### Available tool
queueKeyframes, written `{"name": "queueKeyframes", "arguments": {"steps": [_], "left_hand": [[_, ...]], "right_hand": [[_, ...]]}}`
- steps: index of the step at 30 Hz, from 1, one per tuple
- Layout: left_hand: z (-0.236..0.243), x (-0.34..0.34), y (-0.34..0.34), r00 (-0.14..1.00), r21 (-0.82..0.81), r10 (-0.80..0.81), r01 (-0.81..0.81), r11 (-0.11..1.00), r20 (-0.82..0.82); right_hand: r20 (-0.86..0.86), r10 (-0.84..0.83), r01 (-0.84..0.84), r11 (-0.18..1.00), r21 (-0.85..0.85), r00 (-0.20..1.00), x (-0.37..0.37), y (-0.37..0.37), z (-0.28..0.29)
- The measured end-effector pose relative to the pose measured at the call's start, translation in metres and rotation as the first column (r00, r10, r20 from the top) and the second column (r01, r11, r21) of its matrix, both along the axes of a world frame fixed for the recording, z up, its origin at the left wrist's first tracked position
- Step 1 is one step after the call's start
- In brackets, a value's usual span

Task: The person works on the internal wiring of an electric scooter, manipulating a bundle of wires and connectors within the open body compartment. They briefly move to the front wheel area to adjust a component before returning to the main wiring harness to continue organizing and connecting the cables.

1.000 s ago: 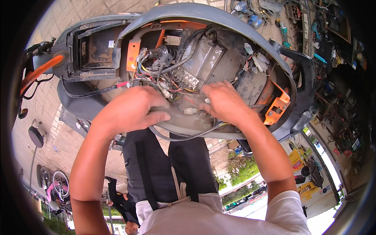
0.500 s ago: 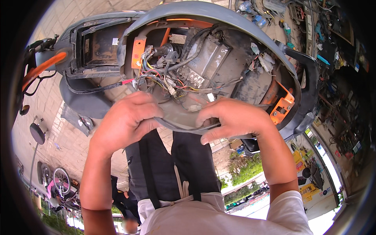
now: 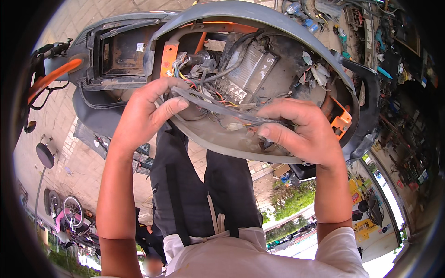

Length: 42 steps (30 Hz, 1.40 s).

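A dark grey cable stretches between my two hands, over the open body of a scooter. My left hand pinches its left end between thumb and fingers, near the orange bracket. Around the cable's right part my right hand is closed, thumb below and fingers above. Behind the cable lie loose coloured wires and a white connector. A finned metal controller box sits in the middle of the grey body shell. My fingers hide part of the wiring.
An open battery compartment lies at the left of the scooter. Another orange bracket is at the right end. Tools and parts, among them a teal power tool, lie on the ground at the far right. A bicycle stands at the left.
Both hands have moved away from me with the cable, from the shell's near rim to over its inside. The near rim, hidden before, now shows below my hands.
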<state>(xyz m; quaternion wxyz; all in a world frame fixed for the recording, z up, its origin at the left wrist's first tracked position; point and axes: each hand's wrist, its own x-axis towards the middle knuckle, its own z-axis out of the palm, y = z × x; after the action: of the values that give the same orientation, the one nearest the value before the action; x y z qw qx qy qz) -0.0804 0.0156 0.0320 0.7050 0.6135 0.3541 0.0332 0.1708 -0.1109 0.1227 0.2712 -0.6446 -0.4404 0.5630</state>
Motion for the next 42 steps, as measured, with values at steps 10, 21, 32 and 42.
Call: {"name": "queueKeyframes", "arguments": {"steps": [10, 21, 32, 42], "left_hand": [[0.016, 0.015, -0.011, 0.826, 0.131, -0.557, 0.563, 0.816, -0.084], [-0.044, 0.095, -0.032, 0.302, 0.570, -0.737, 0.811, -0.135, -0.604], [-0.041, 0.109, 0.020, 0.690, 0.572, -0.576, 0.709, 0.413, -0.439], [-0.058, 0.088, -0.003, 0.931, 0.816, -0.142, 0.362, 0.450, -0.336]], "right_hand": [[0.284, 0.521, -0.462, 0.851, -0.251, 0.805, 0.038, -0.001, 0.040], [0.592, 0.699, -0.650, 0.673, -0.354, 0.402, 0.031, -0.006, 0.051], [0.550, 0.778, -0.689, 0.578, -0.437, 0.304, 0.033, -0.032, 0.023], [0.349, 0.662, -0.543, 0.746, -0.385, 0.663, -0.007, -0.022, -0.011]]}}
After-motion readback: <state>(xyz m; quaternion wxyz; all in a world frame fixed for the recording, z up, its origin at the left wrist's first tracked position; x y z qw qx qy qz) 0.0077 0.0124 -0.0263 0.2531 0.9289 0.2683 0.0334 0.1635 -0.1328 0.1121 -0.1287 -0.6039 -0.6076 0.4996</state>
